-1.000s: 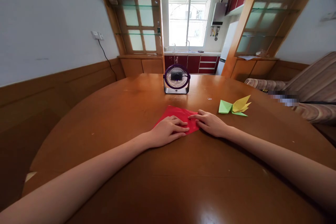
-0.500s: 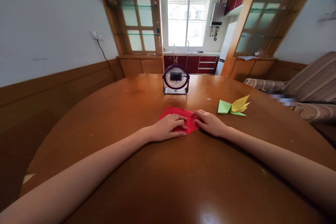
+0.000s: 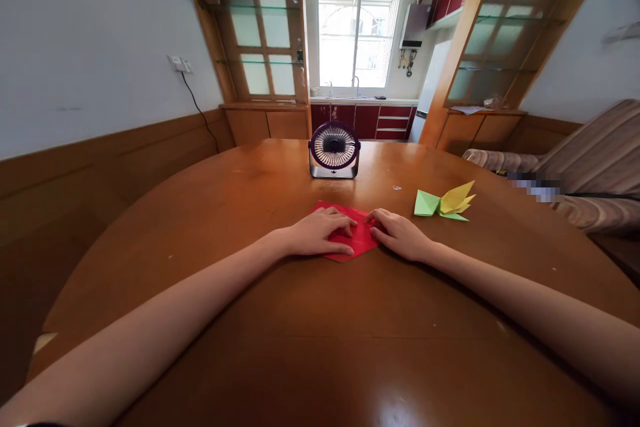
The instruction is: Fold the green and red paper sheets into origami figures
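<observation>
Round wooden table (image 3: 250, 213) — small fan (image 3: 334, 150) before a kitchen window (image 3: 358, 37).

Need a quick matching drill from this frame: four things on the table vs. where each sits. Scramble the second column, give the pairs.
Things:
1. red paper
2. desk fan
3. green and yellow origami
4. left hand

Places:
A. upright at the far side of the table, facing the camera
B. flat on the left part of the red sheet
C. lying alone, to the right of the right hand
D. flat on the table under both hands

Pairs: 1-D, 2-A, 3-C, 4-B
</observation>
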`<move>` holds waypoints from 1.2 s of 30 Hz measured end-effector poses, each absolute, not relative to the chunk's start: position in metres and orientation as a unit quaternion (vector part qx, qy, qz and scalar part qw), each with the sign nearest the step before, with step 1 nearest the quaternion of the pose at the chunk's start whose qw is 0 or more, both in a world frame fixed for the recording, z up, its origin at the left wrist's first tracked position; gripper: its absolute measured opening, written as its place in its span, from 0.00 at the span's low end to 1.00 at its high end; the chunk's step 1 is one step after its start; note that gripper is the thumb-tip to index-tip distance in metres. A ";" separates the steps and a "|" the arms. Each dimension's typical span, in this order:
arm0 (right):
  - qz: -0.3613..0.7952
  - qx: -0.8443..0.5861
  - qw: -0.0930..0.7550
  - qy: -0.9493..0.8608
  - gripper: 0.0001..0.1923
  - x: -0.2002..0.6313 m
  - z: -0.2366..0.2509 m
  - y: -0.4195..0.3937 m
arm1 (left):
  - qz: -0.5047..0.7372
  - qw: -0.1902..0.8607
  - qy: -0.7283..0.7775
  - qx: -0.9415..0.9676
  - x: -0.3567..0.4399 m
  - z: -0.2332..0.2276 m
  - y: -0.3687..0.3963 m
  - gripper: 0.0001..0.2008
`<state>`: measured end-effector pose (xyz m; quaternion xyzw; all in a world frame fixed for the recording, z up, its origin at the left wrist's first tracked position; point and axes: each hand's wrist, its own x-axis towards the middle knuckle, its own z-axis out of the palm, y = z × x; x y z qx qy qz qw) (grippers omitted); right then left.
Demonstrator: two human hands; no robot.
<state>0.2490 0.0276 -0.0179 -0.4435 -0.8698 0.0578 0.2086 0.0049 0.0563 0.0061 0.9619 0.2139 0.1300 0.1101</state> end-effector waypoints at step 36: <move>0.065 -0.437 0.244 -0.863 0.09 0.249 -0.019 0.025 | 0.141 0.111 0.232 0.956 -0.001 -0.006 0.055 0.23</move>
